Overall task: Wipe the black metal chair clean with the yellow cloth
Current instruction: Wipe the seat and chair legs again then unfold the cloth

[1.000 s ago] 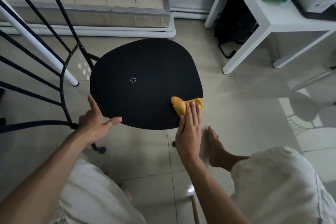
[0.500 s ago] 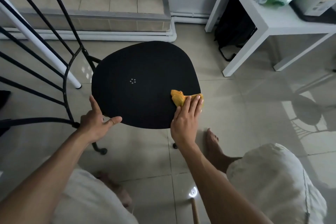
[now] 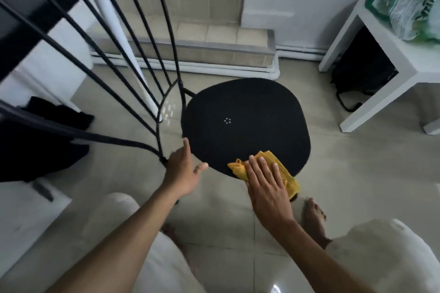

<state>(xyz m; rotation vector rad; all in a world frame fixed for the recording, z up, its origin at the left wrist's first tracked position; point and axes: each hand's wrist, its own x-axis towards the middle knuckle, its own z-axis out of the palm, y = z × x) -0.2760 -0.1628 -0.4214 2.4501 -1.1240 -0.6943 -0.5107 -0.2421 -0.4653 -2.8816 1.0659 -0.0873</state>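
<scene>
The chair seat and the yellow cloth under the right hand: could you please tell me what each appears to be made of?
Chair seat: a dark, matte, rigid-looking panel with a small ring of holes at its centre; painted metal seems likely, though the look alone leaves that open. Yellow cloth: soft woven or microfibre fabric, judging by its folds and bunched corner beneath the flat right hand.

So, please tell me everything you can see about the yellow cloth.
The yellow cloth looks like soft fabric, folded or bunched into a thick wad with layered edges. It lies on the near edge of the black chair seat, and part of it hangs past that edge. The right hand presses flat on it, fingers spread, covering its middle. The left hand does not touch it.
</scene>
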